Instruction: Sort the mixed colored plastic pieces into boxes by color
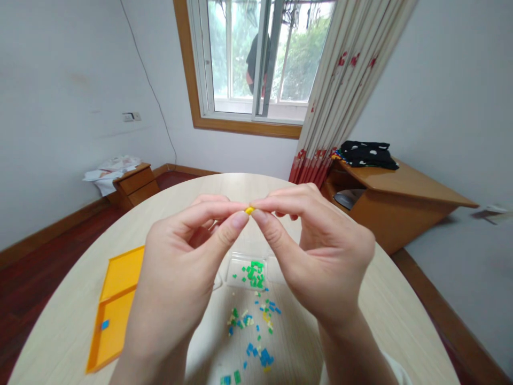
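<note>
A tiny yellow piece [250,210], likely plastic, is pinched between the fingertips of both hands above the table. My left hand [180,267] grips it from the left with thumb and forefinger. From the other side, my right hand [320,251] holds it the same way; its exact shape is mostly covered by the fingertips. Below the hands, a clear plastic tray [232,279] contains several small green bricks [255,274]. Loose blue bricks [265,357], along with green, yellow and cream ones, lie scattered on the table nearer to me.
An open orange case [103,291] with a blue brick [105,324] inside lies at the left of the round table [60,321]. Behind stand a wooden cabinet [417,182] on the right, a small drawer unit [138,187] on the left, and a curtain [340,80] by the window.
</note>
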A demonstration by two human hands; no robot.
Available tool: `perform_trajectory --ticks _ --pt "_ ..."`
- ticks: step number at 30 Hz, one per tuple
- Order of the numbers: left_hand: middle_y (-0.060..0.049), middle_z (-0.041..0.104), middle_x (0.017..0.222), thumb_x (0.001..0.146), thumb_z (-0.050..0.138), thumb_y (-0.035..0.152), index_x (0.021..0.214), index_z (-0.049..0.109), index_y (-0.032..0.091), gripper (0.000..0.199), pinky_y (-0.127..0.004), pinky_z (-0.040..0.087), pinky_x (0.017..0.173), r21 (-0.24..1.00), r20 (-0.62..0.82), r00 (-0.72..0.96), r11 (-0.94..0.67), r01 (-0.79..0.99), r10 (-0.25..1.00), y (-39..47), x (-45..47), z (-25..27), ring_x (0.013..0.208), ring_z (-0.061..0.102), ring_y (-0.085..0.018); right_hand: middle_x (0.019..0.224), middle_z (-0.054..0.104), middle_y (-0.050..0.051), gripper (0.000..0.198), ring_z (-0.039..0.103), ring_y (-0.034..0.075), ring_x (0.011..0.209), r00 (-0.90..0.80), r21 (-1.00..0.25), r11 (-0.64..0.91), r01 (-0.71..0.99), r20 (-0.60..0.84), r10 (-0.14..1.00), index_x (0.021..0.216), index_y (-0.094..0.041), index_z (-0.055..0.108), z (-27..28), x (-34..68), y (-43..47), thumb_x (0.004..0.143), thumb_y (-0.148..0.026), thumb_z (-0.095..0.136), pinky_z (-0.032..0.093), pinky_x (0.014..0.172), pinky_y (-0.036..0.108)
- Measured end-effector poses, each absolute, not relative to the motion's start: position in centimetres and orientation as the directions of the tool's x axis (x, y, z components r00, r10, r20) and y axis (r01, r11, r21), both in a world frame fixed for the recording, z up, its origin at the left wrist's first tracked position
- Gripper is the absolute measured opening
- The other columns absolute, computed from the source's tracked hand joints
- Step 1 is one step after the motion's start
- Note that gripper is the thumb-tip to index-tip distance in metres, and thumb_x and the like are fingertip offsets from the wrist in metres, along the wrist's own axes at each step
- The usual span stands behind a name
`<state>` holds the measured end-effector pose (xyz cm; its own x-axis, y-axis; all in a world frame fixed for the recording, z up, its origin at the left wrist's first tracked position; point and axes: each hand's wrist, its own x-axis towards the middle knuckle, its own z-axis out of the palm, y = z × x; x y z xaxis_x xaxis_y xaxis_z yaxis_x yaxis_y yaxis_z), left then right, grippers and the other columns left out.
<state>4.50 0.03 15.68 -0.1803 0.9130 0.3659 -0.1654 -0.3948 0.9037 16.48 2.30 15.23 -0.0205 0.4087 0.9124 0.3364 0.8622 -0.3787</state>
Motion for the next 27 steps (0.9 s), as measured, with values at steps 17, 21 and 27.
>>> perform_trajectory --ticks 17,21,27 --pt "-0.002 0.067 0.075 0.066 0.074 0.023 0.075 0.072 0.020 0.009 -0.027 0.050 0.072 0.885 0.410 -0.221 -0.444 -0.139 0.885 0.04 4.59 15.48 0.077 0.061 -0.015 0.078 0.068 0.001 0.016 0.060 0.014 0.076 -0.039 -0.366 0.881 0.300 0.918 0.395 0.082 -0.021 0.069 15.26 16.60 2.39 0.079 -0.009 0.060 0.047 0.068 0.030" --pt "-0.002 0.067 0.077 0.067 0.073 0.022 0.072 0.071 0.020 0.006 -0.025 0.049 0.071 0.872 0.444 -0.249 -0.479 -0.102 0.861 -0.02 4.78 15.54 0.079 0.061 -0.015 0.079 0.068 0.001 0.016 0.059 0.014 0.075 -0.047 -0.357 0.882 0.308 0.920 0.389 0.082 -0.021 0.068 15.23 16.60 2.40 0.080 -0.008 0.059 0.047 0.067 0.029" --pt "-0.003 0.066 0.077 0.071 0.070 0.023 0.074 0.071 0.019 0.005 -0.025 0.049 0.071 0.845 0.512 -0.241 -0.534 -0.034 0.825 0.13 4.69 15.37 0.078 0.060 -0.015 0.079 0.068 0.001 0.016 0.061 0.014 0.076 -0.067 -0.351 0.877 0.329 0.918 0.392 0.084 -0.021 0.069 15.30 16.60 2.38 0.081 -0.010 0.058 0.048 0.068 0.029"
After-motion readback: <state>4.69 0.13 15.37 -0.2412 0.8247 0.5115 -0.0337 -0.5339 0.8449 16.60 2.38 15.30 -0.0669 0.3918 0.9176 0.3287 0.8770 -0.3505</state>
